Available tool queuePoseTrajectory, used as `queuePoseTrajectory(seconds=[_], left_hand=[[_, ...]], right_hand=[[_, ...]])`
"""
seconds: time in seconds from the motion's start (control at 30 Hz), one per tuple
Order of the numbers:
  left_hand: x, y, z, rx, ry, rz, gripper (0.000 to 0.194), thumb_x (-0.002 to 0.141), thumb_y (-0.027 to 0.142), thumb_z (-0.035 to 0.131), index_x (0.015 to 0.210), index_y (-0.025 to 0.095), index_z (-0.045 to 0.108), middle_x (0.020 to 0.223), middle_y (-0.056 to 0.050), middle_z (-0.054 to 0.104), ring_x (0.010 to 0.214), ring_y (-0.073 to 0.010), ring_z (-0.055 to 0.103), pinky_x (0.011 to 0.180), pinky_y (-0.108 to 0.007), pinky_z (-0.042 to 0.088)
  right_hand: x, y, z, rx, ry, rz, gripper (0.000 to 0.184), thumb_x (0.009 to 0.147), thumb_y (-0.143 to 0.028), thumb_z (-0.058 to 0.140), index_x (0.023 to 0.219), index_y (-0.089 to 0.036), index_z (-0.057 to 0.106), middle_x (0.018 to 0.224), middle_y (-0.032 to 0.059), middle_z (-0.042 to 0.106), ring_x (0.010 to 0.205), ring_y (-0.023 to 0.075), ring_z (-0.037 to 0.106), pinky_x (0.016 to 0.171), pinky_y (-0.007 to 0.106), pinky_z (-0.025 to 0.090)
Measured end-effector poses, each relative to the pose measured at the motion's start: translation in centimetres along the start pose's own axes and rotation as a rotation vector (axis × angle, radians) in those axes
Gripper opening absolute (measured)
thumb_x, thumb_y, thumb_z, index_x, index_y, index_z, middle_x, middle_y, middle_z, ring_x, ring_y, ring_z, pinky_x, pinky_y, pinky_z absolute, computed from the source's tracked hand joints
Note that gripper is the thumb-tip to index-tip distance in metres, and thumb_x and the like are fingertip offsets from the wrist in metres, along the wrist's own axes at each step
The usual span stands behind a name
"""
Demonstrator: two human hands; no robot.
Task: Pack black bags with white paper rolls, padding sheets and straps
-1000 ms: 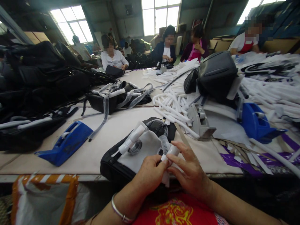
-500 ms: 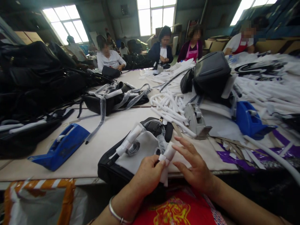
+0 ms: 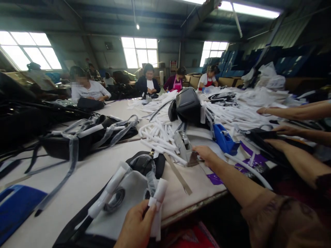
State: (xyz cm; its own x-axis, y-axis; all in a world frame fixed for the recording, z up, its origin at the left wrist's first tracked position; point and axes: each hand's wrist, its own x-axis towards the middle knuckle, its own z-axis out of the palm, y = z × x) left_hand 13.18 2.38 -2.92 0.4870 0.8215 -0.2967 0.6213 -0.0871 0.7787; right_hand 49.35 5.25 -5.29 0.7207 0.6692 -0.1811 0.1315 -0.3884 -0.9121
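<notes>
My left hand (image 3: 137, 224) pinches a white foam wrap (image 3: 158, 196) around a strap of a black bag (image 3: 77, 224) lying at the table's front edge. White sheet covers part of the bag, and a second foam-wrapped strap (image 3: 108, 189) and a coil of plastic-covered strap (image 3: 115, 199) rest on it. My right hand (image 3: 207, 155) reaches out to a grey tape dispenser (image 3: 182, 143), its fingers closed at the dispenser's front edge. Whatever is between those fingertips is too small to make out.
White foam tubes (image 3: 157, 134) lie heaped behind the dispenser. Blue dispensers stand at right (image 3: 223, 139) and lower left (image 3: 20, 210). Another black bag (image 3: 69, 144) with plastic-wrapped straps lies left. A co-worker's arms (image 3: 297, 151) work at right; several people sit across the table.
My right hand has left the foam wrap and moved forward and right to the grey tape dispenser. My left hand still holds the wrap. The view has swung right.
</notes>
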Motion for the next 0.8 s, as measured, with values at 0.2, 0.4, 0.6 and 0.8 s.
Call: queuePoseTrajectory(seconds=[0.2,0.4,0.6,0.8], left_hand=[[0.1,0.2,-0.1,0.033,-0.008,0.007,0.046,0.088,0.054,0.044,0.081,0.018,0.071,0.080,-0.005,0.070,0.077,-0.0253,0.059,0.070,-0.031,0.042],[0.0,0.5,0.0,0.014,-0.010,0.000,0.046,0.087,0.055,0.045,0.082,0.018,0.071,0.079,-0.005,0.070,0.076,-0.0247,0.059,0.066,-0.029,0.041],[-0.2,1.0,-0.2,0.020,0.003,0.008,0.044,0.088,0.053,0.044,0.077,0.018,0.069,0.075,-0.004,0.068,0.072,-0.0231,0.057,0.064,-0.029,0.039],[-0.9,1.1,0.1,0.037,0.059,0.055,0.038,0.091,0.044,0.045,0.076,0.017,0.067,0.072,-0.004,0.066,0.068,-0.0201,0.055,0.061,-0.028,0.035]], right_hand=[[-0.3,0.0,0.6,0.120,0.009,-0.006,0.018,0.057,-0.032,0.069,0.060,-0.015,0.063,0.060,0.0021,0.062,0.064,0.0159,0.053,0.059,0.028,0.038],[-3.9,1.7,-0.9,0.180,-0.003,-0.045,0.027,0.063,-0.040,0.068,0.075,-0.016,0.067,0.072,0.0038,0.067,0.064,0.0147,0.055,0.055,0.025,0.038],[-4.9,3.9,0.1,0.190,-0.054,0.035,0.026,0.064,-0.042,0.065,0.070,-0.018,0.059,0.068,0.0051,0.065,0.048,0.0101,0.046,0.043,0.022,0.031],[-3.3,4.1,0.2,-0.007,-0.038,0.035,0.018,0.065,-0.033,0.064,0.058,-0.018,0.057,0.050,0.0019,0.056,0.042,0.0091,0.038,0.041,0.024,0.026]])
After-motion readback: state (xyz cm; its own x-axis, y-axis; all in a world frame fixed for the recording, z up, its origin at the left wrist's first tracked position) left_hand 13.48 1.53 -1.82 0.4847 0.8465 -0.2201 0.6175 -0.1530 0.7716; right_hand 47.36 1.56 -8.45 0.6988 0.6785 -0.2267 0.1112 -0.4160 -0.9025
